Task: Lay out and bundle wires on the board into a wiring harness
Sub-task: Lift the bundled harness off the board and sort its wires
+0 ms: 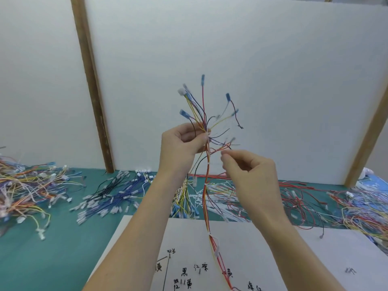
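Red-yellow harness (pixel 207 164) btwn hands, left-held

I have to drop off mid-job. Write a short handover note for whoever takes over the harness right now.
Left hand grips the harness bundle up in the air, where its wire ends fan out.
Right hand is beside it, fingertips pinched near a red branch wire; contact is blurred.
The bundle's tail hangs down onto the white board.
Done: ties already bind the trunk at several points.
Left: the fanned top is still loose.
Spare wire piles lie on the green mat.
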